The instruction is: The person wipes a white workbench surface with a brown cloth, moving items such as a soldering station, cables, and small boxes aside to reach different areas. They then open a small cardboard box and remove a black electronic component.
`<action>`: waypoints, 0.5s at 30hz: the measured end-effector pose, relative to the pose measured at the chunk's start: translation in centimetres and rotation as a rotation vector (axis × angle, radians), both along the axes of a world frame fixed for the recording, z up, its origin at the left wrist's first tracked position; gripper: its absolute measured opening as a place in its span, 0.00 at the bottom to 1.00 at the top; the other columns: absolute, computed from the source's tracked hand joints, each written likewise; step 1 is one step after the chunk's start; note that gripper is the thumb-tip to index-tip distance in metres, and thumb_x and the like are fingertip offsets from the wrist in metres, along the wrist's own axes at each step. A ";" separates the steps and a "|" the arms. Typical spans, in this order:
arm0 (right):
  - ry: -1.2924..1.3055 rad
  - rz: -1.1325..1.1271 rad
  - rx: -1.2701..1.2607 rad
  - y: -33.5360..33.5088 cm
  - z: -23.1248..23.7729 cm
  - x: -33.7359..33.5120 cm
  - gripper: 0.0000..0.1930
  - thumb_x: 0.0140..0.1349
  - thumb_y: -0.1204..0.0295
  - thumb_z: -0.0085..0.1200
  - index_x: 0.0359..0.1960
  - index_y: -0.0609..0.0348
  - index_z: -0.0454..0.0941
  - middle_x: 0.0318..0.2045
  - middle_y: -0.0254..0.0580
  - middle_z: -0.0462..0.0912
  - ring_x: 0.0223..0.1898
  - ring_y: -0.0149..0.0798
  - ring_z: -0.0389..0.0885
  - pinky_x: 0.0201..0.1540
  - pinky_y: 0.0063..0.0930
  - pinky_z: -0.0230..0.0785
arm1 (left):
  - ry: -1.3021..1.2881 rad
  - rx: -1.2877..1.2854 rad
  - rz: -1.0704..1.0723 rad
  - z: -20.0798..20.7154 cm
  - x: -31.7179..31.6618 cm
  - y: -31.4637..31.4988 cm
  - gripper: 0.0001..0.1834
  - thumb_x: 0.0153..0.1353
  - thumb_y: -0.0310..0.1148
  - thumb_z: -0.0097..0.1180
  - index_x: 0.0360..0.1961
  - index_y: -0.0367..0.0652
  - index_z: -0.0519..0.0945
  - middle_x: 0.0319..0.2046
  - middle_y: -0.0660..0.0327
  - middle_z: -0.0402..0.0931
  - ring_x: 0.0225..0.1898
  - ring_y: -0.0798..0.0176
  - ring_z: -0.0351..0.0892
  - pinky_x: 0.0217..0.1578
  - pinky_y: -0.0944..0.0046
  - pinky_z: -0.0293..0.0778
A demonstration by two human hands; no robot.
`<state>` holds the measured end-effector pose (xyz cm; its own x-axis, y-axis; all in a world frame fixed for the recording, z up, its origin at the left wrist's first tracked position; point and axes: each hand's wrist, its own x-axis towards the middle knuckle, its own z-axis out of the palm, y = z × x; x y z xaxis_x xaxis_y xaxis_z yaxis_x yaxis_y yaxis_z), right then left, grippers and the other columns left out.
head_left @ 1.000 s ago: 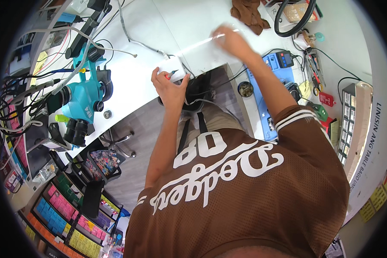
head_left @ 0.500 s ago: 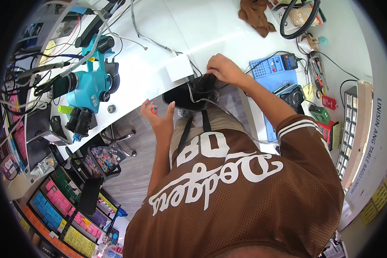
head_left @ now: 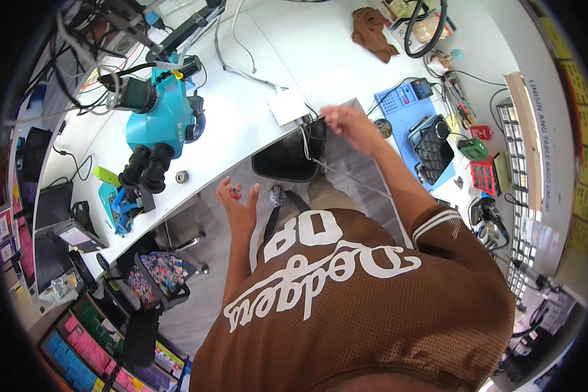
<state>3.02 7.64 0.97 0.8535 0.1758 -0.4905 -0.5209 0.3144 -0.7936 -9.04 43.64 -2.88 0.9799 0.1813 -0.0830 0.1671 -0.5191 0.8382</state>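
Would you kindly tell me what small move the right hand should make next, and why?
Perhaps ease the right hand slightly left, toward the dark cables beside the white box: it is close to them, while the left hand is farther away and seems to hold a small red item.

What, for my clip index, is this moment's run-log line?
left hand: holding small item, mostly hidden | right hand: near cables, contact unclear | white box: at desk edge | microscope: left of box
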 end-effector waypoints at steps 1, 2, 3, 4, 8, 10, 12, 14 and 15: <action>0.000 0.050 -0.022 1.6 0.6 -1.8 0.16 0.70 0.76 0.55 0.57 0.64 0.83 0.38 0.27 0.81 0.31 0.21 0.70 0.36 0.14 0.65 | 0.011 -0.038 -0.008 -0.3 -0.2 0.5 0.27 0.61 0.38 0.75 0.47 0.40 0.67 0.65 0.48 0.62 0.55 0.56 0.73 0.52 0.57 0.73; 0.047 0.077 -0.024 3.3 0.8 -3.5 0.15 0.72 0.75 0.54 0.57 0.64 0.83 0.35 0.26 0.80 0.30 0.21 0.69 0.35 0.14 0.64 | 0.022 -0.076 -0.012 -0.5 -0.6 1.0 0.27 0.61 0.38 0.75 0.47 0.40 0.67 0.65 0.48 0.62 0.55 0.56 0.73 0.52 0.57 0.74; 0.094 0.102 -0.027 4.7 0.6 -5.0 0.14 0.73 0.73 0.54 0.56 0.63 0.84 0.33 0.25 0.79 0.30 0.21 0.69 0.35 0.14 0.64 | 0.035 -0.114 -0.018 -0.8 -0.7 1.4 0.27 0.61 0.39 0.75 0.47 0.40 0.67 0.65 0.48 0.62 0.54 0.56 0.73 0.51 0.57 0.74; 0.112 0.111 -0.025 5.9 0.0 -6.7 0.14 0.75 0.71 0.54 0.55 0.63 0.84 0.32 0.24 0.78 0.29 0.21 0.69 0.34 0.14 0.63 | 0.037 -0.123 -0.030 -1.1 -0.9 1.8 0.27 0.61 0.39 0.75 0.47 0.40 0.67 0.64 0.48 0.63 0.54 0.56 0.73 0.51 0.57 0.74; 0.186 0.144 -0.049 9.6 -1.7 -10.5 0.14 0.78 0.62 0.53 0.45 0.59 0.85 0.27 0.23 0.74 0.27 0.21 0.67 0.29 0.17 0.59 | 0.042 -0.174 -0.073 -1.3 -1.1 3.4 0.27 0.62 0.42 0.74 0.46 0.40 0.68 0.64 0.49 0.63 0.54 0.57 0.73 0.50 0.57 0.74; 0.219 0.131 -0.131 10.7 -1.8 -11.6 0.17 0.78 0.56 0.53 0.37 0.56 0.83 0.25 0.24 0.72 0.26 0.22 0.66 0.26 0.19 0.56 | 0.045 -0.212 -0.094 -1.3 -1.4 4.1 0.27 0.63 0.43 0.73 0.46 0.40 0.68 0.63 0.49 0.63 0.53 0.57 0.73 0.50 0.57 0.74; 0.234 0.113 -0.258 11.7 -1.3 -11.3 0.22 0.78 0.51 0.52 0.30 0.53 0.79 0.22 0.25 0.71 0.24 0.22 0.65 0.25 0.20 0.53 | 0.032 -0.244 -0.095 -1.3 -1.5 5.0 0.27 0.64 0.44 0.73 0.46 0.40 0.68 0.63 0.49 0.63 0.52 0.57 0.73 0.50 0.57 0.74; 0.262 0.019 -0.268 11.9 -1.8 -10.7 0.23 0.78 0.50 0.50 0.27 0.51 0.75 0.21 0.26 0.69 0.24 0.22 0.64 0.25 0.22 0.53 | 0.044 -0.246 -0.098 -1.4 -1.7 5.7 0.28 0.63 0.45 0.73 0.49 0.38 0.69 0.63 0.49 0.63 0.51 0.57 0.74 0.50 0.57 0.74; 0.276 -0.029 -0.272 11.9 -2.4 -10.3 0.24 0.78 0.50 0.48 0.26 0.50 0.74 0.20 0.26 0.69 0.24 0.22 0.64 0.26 0.23 0.52 | 0.051 -0.248 -0.099 -1.5 -1.8 6.1 0.29 0.63 0.45 0.73 0.50 0.38 0.70 0.63 0.49 0.63 0.51 0.57 0.74 0.50 0.57 0.74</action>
<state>-7.31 19.57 -1.44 0.6855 -0.0143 -0.7279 -0.7207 0.1292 -0.6812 -10.85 49.72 -4.38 0.9853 0.0528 -0.1622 0.1706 -0.3153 0.9335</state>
